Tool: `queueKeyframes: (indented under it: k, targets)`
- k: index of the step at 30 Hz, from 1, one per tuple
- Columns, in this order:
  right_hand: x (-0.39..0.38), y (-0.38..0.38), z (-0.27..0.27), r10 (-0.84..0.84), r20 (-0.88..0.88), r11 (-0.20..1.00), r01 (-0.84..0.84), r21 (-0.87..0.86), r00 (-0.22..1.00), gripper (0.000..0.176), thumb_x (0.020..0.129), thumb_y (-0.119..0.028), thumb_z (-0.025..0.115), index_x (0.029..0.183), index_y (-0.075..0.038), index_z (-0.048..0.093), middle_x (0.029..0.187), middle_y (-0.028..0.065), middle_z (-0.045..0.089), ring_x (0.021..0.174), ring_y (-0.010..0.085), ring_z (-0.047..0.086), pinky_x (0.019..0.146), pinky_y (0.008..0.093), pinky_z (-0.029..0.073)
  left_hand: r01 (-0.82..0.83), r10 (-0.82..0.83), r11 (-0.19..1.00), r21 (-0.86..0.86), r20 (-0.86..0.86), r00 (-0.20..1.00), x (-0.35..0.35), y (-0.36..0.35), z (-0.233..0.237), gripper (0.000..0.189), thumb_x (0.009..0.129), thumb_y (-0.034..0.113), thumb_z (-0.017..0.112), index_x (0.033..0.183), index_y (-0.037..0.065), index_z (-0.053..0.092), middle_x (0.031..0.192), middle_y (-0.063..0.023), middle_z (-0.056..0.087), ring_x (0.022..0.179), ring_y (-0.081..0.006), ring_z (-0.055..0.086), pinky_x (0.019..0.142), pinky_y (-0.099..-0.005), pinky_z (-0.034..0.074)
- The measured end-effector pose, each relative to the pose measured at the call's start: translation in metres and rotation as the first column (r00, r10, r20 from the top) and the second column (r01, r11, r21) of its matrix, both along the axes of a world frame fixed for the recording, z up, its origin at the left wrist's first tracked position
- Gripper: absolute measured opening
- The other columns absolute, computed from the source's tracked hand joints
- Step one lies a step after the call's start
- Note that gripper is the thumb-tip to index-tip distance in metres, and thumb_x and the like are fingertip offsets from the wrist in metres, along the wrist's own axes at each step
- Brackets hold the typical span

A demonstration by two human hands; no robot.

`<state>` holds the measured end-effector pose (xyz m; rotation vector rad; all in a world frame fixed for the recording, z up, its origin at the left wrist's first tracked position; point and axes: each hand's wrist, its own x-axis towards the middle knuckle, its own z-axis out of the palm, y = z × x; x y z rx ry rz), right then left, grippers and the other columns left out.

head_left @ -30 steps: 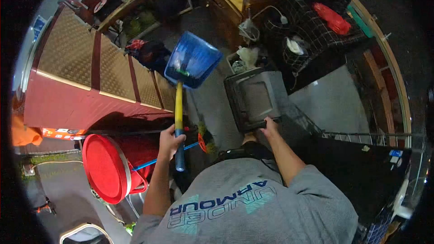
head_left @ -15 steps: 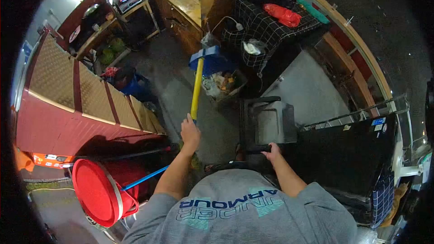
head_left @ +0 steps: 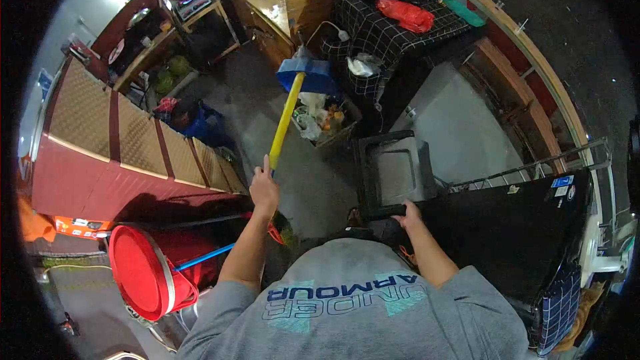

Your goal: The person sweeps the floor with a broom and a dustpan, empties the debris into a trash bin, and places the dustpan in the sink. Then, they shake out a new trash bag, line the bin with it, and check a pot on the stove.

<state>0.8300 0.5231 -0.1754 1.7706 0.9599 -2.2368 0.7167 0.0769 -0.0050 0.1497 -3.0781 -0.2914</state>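
Note:
My left hand (head_left: 265, 192) is closed around the yellow handle of a long-handled dustpan (head_left: 285, 120), reaching forward from my body. Its blue pan (head_left: 308, 75) hangs at the far rim of a bin (head_left: 331, 137) heaped with plastic bags and scraps. At the near edge of a black-framed thing with a grey recessed panel (head_left: 398, 173), my right hand (head_left: 409, 217) grips the frame, fingers partly hidden. That framed thing stands right of the bin, its exact kind unclear.
A red lidded bucket (head_left: 138, 272) and a blue pole (head_left: 205, 257) lie at lower left. Woven-panelled cabinets (head_left: 140, 137) line the left. To the right is a large black appliance (head_left: 493, 233); a checked cloth-covered table (head_left: 400, 37) holds a red bag (head_left: 405, 15).
The dustpan has shifted slightly away and left, showing more of the rubbish in the bin. My left hand moved left, and the black-framed thing has turned slightly with my right hand on it.

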Motion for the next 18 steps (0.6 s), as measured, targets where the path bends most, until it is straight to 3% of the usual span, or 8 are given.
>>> queueKeyframes:
  k: [3,5,8,13,18]
  targets:
    - [0.002,0.013,-0.024,0.040,-0.036,0.998,-0.038,0.050,0.999,0.045,0.080,-0.015,0.061,0.120,-0.002,0.044,0.122,0.0211,0.048,0.111,0.0455,0.052,0.084,0.0646,0.050,0.003,-0.002,0.998,0.061,-0.006,1.000,0.004,-0.001,-0.024,0.071,0.084,0.002,0.054,0.149,0.018,0.031,0.098,-0.0202,0.056,0.080,-0.0391,0.062,0.070,-0.0474,0.051]
    - [-0.005,0.006,0.000,0.003,0.032,0.998,-0.005,0.056,0.999,0.042,0.081,-0.015,0.061,0.119,-0.003,0.046,0.119,0.0206,0.048,0.109,0.0461,0.052,0.084,0.0644,0.050,-0.052,0.047,0.998,0.017,0.218,0.975,0.000,0.005,-0.030,0.071,0.085,0.002,0.051,0.151,0.019,0.028,0.098,-0.0197,0.058,0.084,-0.0389,0.062,0.074,-0.0469,0.050]
    - [-0.011,0.002,0.020,0.034,0.033,0.999,-0.034,-0.023,0.999,0.039,0.081,-0.014,0.061,0.116,-0.003,0.048,0.119,0.0204,0.048,0.110,0.0456,0.052,0.085,0.0644,0.050,-0.047,0.038,0.997,0.059,0.158,0.987,-0.006,0.005,-0.044,0.073,0.084,0.002,0.051,0.151,0.020,0.027,0.100,-0.0188,0.058,0.088,-0.0383,0.062,0.075,-0.0465,0.051]
    - [-0.011,0.008,0.004,0.066,0.016,0.998,-0.066,-0.004,0.998,0.037,0.080,-0.014,0.061,0.113,-0.003,0.049,0.119,0.0198,0.049,0.110,0.0451,0.052,0.085,0.0644,0.049,-0.059,0.049,0.996,0.067,0.150,0.988,0.001,0.013,-0.021,0.073,0.083,0.002,0.052,0.150,0.020,0.029,0.100,-0.0186,0.059,0.089,-0.0376,0.063,0.076,-0.0472,0.050]
    - [-0.017,0.015,-0.003,0.070,0.042,0.997,-0.068,-0.041,0.997,0.035,0.080,-0.014,0.062,0.111,-0.003,0.049,0.116,0.0199,0.050,0.109,0.0453,0.053,0.087,0.0650,0.048,-0.065,0.051,0.993,0.098,0.139,0.989,0.000,0.004,-0.048,0.075,0.081,0.003,0.054,0.150,0.021,0.030,0.099,-0.0185,0.058,0.087,-0.0390,0.062,0.075,-0.0479,0.049]
